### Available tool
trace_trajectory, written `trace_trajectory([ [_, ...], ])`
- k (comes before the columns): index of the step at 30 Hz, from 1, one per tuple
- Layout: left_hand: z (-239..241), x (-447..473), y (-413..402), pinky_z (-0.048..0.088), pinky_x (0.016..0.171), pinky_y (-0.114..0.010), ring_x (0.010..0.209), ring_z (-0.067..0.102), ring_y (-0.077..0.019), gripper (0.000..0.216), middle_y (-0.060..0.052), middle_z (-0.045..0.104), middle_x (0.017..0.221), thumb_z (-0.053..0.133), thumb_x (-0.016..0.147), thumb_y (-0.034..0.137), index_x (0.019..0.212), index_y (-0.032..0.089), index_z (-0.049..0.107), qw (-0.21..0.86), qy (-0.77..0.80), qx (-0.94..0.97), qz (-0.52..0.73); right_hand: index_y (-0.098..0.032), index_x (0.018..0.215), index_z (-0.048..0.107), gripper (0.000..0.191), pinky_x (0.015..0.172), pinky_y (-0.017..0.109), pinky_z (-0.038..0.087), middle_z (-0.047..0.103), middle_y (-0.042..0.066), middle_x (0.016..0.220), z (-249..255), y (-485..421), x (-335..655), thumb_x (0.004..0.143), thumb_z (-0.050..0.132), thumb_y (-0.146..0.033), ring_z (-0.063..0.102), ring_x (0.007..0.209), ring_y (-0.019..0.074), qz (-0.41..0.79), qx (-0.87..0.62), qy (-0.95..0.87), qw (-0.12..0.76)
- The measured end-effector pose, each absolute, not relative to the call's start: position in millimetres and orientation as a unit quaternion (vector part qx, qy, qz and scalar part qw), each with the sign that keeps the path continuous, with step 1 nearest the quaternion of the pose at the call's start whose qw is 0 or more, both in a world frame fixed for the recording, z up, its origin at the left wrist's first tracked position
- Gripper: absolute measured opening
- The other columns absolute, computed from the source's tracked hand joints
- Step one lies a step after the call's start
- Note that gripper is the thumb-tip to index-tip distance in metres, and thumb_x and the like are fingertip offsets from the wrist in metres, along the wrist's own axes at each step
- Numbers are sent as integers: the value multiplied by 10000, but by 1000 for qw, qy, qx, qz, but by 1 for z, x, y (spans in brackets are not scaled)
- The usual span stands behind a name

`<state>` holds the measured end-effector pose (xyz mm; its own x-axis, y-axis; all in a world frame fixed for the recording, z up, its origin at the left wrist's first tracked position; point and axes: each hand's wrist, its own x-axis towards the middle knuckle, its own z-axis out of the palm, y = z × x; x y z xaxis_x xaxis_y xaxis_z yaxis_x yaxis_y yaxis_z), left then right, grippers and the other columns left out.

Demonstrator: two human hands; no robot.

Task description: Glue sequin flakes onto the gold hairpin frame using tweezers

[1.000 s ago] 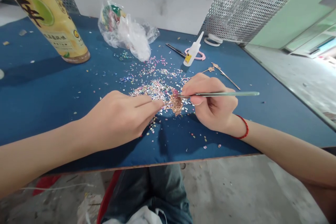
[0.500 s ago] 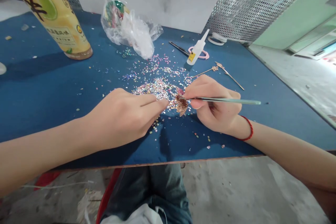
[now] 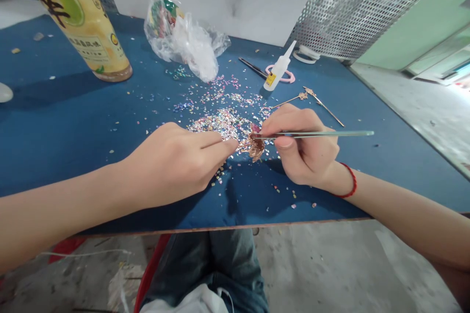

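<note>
My left hand has its fingertips pinched at the edge of a small rose-gold fan-shaped ornament, which appears to be held by a thin stem hidden in the fingers. My right hand grips slim pale-green tweezers, their tips at the ornament's top edge beside a pink speck. The ornament lies above a scattered heap of multicoloured glitter flakes. A red string bracelet circles my right wrist.
A blue table carries a tall yellow can, a crumpled plastic bag, a white glue bottle, black scissors, a pink band and gold hairpins. Perforated metal sheet stands behind.
The whole view drifts slightly right and up. Both hands stay at the ornament, and the tweezer tips sit a little closer against its top edge.
</note>
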<state>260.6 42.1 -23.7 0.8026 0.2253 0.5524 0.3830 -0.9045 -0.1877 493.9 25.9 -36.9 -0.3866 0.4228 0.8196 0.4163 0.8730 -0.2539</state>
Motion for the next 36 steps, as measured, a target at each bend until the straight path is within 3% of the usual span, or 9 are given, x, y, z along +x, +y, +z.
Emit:
trace_trajectory([
  [6,-25,261,43,264,431,-331,509,571,-135,179,27,660,632,500,931,140,909,178,674,148,-164,-939,-265,-252,983,582,155,625,344,534,662,38,760,-35,25,494,1012,442,-312,627,680,170,-17,-236,-846,477],
  [20,-22,261,42,291,429,-327,533,611,-150,172,43,668,659,512,930,148,930,177,682,150,-166,-941,-254,-178,896,606,236,622,295,533,656,42,754,-30,25,494,1008,475,-339,609,709,146,-38,-228,-864,448],
  [36,-24,261,42,265,440,-321,525,588,-135,187,19,699,677,501,951,160,903,170,681,147,-170,-938,-263,-192,951,594,204,647,318,537,655,43,797,-33,27,494,1012,441,-313,624,711,150,-17,-249,-849,466],
])
